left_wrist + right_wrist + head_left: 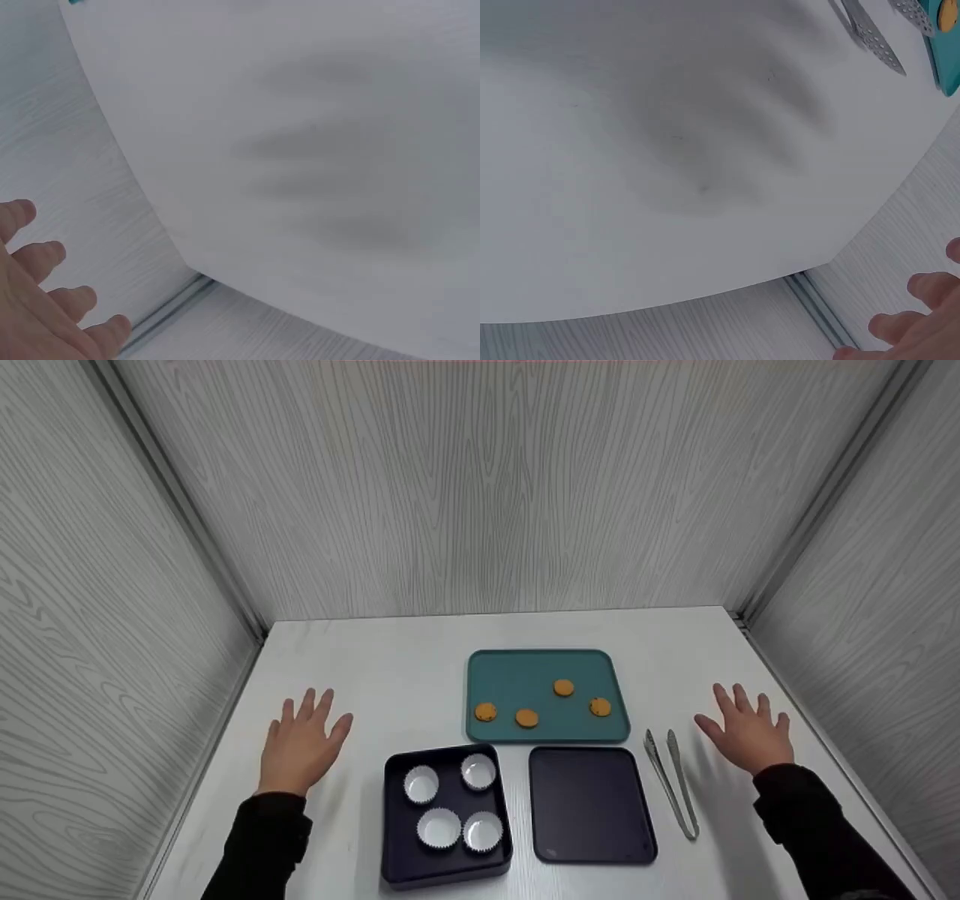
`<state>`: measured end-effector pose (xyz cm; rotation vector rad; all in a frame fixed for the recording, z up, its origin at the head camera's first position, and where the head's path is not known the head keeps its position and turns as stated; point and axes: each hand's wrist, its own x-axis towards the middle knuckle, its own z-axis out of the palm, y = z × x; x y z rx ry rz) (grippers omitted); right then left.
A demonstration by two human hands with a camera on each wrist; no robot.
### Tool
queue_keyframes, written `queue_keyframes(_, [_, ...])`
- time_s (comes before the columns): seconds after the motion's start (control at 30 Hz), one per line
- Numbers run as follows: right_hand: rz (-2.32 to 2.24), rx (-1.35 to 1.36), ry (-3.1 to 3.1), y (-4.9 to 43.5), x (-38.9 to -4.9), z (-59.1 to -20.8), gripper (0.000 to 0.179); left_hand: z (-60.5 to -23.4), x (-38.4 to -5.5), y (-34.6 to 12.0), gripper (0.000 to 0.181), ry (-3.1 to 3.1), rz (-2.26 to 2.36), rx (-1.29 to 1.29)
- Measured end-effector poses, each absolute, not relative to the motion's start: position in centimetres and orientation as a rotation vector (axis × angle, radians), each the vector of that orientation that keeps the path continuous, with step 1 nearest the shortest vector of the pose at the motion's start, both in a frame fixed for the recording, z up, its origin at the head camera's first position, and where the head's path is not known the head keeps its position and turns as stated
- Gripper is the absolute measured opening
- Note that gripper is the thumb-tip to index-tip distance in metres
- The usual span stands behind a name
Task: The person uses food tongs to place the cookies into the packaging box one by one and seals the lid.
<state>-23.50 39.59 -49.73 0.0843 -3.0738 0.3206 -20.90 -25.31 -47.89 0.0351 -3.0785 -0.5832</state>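
Tongs (682,784), one pair, metal by the look of them: on the table just inside your right hand (750,735), arms parted, perforated tips toward the back wall, bent end toward you; likely light, springy and smooth, best taken partway along both arms. Hands, two: your left hand (298,750) and right both spread with fingers extended, raised over the table with shadows beneath, holding nothing. Box (450,876), dark, open-topped, nearest your left hand: probably stiff, to be taken by its side walls. Paper cups (439,829), white, fluted, four, standing in the box: likely very light and easily crushed, so pinch gently at the rim. Flat tray (592,802), dark, bare, between box and tongs: perhaps slick, to be lifted by its edge. Cookies (563,688), four, lying apart on the green tray (525,671) beyond: they look dry and may crumble, so take them lightly by the sides. Table (360,660), white, smooth, faintly shiny. Walls (487,495), pale grey wood-grain, enclosing the back and both sides, with dark strips at the corners.
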Motion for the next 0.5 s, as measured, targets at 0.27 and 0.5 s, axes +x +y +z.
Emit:
queue_keyframes(0.27, [0.253, 0.098, -3.072, 37.7, -21.8, -51.3, 0.081, -52.4, -17.5, -22.8, 0.088, -3.098, -1.043, 0.136])
queue_keyframes(0.5, [0.202, 0.024, -3.172, 36.1, -20.0, -53.1, 0.086, -56.3, -14.8, -19.9, 0.085, -2.955, -1.513, 0.286])
